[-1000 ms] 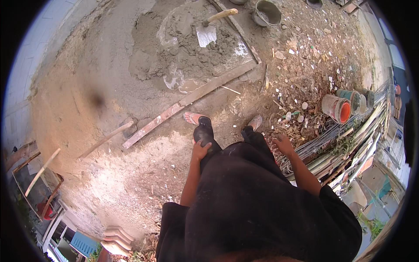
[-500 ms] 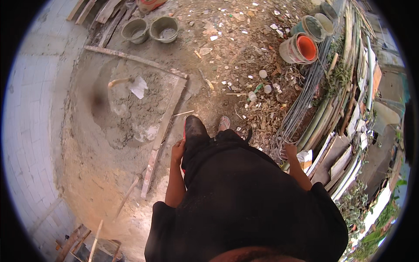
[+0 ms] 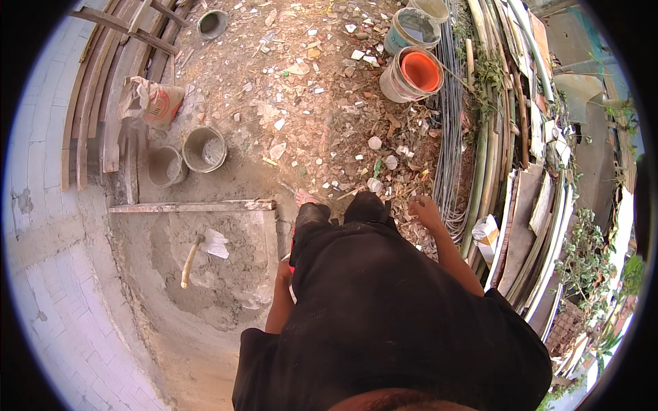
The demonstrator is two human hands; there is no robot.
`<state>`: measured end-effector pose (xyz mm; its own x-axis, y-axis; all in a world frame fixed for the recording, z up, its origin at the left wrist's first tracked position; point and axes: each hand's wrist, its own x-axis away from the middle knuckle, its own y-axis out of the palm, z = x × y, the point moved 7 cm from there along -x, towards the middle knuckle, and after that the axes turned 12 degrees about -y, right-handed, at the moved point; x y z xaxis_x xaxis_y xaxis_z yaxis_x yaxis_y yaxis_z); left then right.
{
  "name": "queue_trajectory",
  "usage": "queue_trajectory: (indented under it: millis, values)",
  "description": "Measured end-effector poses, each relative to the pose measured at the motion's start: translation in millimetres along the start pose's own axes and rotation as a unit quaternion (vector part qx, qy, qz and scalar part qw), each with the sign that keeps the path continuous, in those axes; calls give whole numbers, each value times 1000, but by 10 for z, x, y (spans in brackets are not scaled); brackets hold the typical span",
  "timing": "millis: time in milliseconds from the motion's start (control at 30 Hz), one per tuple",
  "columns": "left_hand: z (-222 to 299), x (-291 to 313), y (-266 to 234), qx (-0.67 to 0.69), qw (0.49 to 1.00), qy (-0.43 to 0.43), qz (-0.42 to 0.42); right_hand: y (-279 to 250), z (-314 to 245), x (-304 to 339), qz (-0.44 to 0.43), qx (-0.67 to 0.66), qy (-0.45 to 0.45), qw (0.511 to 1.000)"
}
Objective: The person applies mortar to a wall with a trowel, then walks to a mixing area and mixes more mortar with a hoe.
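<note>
My left hand (image 3: 283, 272) hangs by my left thigh, against the dark trousers with a red side stripe. Its fingers are mostly hidden. Out in front of my right hip is my right hand (image 3: 425, 211), fingers loosely bent and apart, nothing visible in them. To my left, a tool with a pale flat blade (image 3: 216, 243) and a wooden handle (image 3: 190, 266), like a hoe or shovel, rests in wet grey mortar (image 3: 236, 281). A wooden plank (image 3: 192, 206) borders the mortar on the far side.
Two mortar-stained buckets (image 3: 205, 150) stand beyond the plank, near a torn paper sack (image 3: 152, 103) and stacked boards (image 3: 103, 96). Ahead right are more buckets, one with an orange inside (image 3: 420, 72). Metal rods (image 3: 447, 130), bamboo poles and scrap sheets line the right; a block wall (image 3: 62, 288) stands left.
I have stepped forward and the view has turned: the buckets ahead left appear lower, and the sack has come into view. My right hand has swung forward; my left stays by my thigh.
</note>
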<state>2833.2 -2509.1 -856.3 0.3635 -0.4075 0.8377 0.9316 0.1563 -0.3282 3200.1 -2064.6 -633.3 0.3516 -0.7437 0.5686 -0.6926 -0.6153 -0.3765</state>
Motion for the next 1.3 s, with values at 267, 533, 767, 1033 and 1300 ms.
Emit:
queue_trajectory:
  millis: [267,533,767,1033,1300]
  values:
    - [3415,400,-817,120,968,-196,-100,-1189,252,-828,233,-225,127,937]
    - [4345,272,-277,102,986,-124,-41,-2653,473,-3921,178,101,167,965]
    - [4844,578,-112,-104,968,-224,-47,-3430,424,-5916,205,239,154,937]
    - [5361,615,113,-127,959,-252,-22,-3631,947,-6581,139,213,186,949]
    - [5899,632,235,-100,962,-256,-5,-3540,313,-6068,31,-7,146,989]
